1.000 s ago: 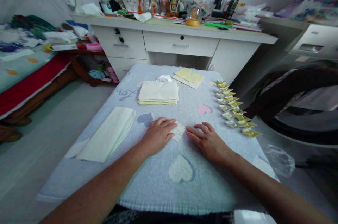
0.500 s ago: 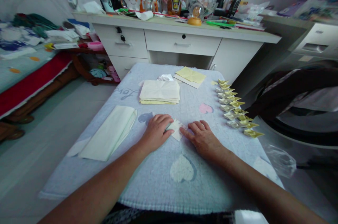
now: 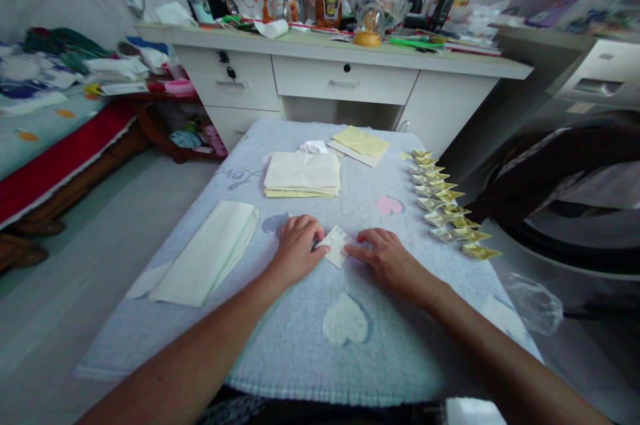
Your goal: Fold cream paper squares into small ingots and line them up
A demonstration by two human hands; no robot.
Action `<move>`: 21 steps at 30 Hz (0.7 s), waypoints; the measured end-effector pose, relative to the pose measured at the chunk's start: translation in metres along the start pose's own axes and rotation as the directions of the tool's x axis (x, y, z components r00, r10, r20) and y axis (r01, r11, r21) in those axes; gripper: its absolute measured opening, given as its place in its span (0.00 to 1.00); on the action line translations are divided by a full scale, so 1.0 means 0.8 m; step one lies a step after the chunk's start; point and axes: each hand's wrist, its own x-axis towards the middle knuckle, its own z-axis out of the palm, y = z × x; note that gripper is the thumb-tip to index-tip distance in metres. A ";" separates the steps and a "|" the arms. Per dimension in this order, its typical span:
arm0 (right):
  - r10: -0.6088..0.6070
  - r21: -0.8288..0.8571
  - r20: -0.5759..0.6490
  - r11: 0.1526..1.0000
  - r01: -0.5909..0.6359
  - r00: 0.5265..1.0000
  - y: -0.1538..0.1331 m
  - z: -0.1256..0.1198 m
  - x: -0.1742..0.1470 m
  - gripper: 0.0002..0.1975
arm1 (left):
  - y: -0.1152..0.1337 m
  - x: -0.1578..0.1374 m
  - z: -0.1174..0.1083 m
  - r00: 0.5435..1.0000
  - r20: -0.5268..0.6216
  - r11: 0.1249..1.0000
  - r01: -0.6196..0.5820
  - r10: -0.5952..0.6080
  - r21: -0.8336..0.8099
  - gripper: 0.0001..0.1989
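Note:
A small folded paper square point(image 3: 337, 247) lies on the cloth-covered table, turned so that one corner points toward me. My left hand point(image 3: 299, 246) is closed at its left corner, thumb in front and curled fingers behind. At the right corner, my right hand point(image 3: 384, 255) pinches the paper with its thumb and bent fingers. Beyond them sits a stack of cream and yellow paper sheets point(image 3: 302, 173). Rows of folded paper boats point(image 3: 440, 201), yellow and whitish, stand along the table's right side.
A larger folded pale sheet point(image 3: 205, 255) lies at the left of the table point(image 3: 345, 368). Yellow and white sheets point(image 3: 361, 143) and a crumpled white paper point(image 3: 313, 147) are at the back. Behind stands a cluttered desk point(image 3: 345, 51); a washing machine point(image 3: 595, 88) is at the right.
Both hands have shifted slightly at the paper's corners, and more of the paper's face shows between them. The right fingers have drawn closer together. The stack and boats are unchanged.

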 end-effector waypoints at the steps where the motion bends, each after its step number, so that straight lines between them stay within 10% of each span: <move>1: 0.002 0.019 -0.001 1.000 -0.002 1.000 0.001 -0.002 0.000 0.25 | 0.002 0.000 -0.001 1.000 0.011 0.999 -0.009 0.009 -0.037 0.05; 10: 0.272 0.424 -0.283 0.895 -0.134 0.920 -0.012 -0.026 0.021 0.16 | 0.005 0.003 -0.007 0.995 0.095 0.746 0.093 -0.040 -0.659 0.03; 21: 0.442 0.945 -0.061 0.314 -0.091 0.895 -0.036 0.029 0.046 0.08 | 0.008 0.000 -0.005 0.976 0.182 0.561 0.219 -0.122 -0.798 0.12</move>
